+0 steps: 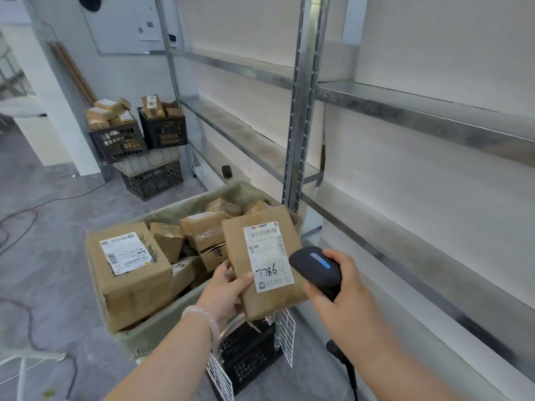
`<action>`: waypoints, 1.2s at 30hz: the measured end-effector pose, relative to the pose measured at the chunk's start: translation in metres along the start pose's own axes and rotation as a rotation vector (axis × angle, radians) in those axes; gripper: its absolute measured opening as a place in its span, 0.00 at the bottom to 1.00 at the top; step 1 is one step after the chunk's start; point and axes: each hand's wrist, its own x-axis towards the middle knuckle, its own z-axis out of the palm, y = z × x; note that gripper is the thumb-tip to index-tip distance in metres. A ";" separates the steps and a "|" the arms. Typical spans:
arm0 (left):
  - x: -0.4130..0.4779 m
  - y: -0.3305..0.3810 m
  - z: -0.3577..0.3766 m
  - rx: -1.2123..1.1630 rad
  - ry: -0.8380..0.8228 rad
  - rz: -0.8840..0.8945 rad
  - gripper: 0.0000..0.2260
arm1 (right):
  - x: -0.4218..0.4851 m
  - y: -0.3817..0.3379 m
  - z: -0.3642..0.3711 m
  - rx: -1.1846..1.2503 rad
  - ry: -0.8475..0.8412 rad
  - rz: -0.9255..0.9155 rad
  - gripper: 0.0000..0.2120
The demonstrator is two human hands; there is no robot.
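flat cardboard parcel, rounded black scanner gripped.

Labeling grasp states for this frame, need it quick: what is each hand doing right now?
Left hand: closed, holding the cardboard parcel by its lower left edge.
Right hand: closed, gripping the black handheld scanner.

One head-worn wide-angle view, forward and down, close above left hand and right hand (shelving alongside, right)
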 end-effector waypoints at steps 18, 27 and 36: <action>0.143 0.068 0.012 -0.060 0.370 0.058 0.23 | 0.254 0.043 0.079 0.092 -0.319 0.025 0.23; 0.197 0.106 0.035 -0.039 0.642 0.110 0.31 | 0.337 0.046 0.099 0.057 -0.447 -0.080 0.25; 0.195 0.112 0.050 0.389 0.663 0.179 0.29 | 0.348 0.056 0.092 0.057 -0.359 -0.099 0.26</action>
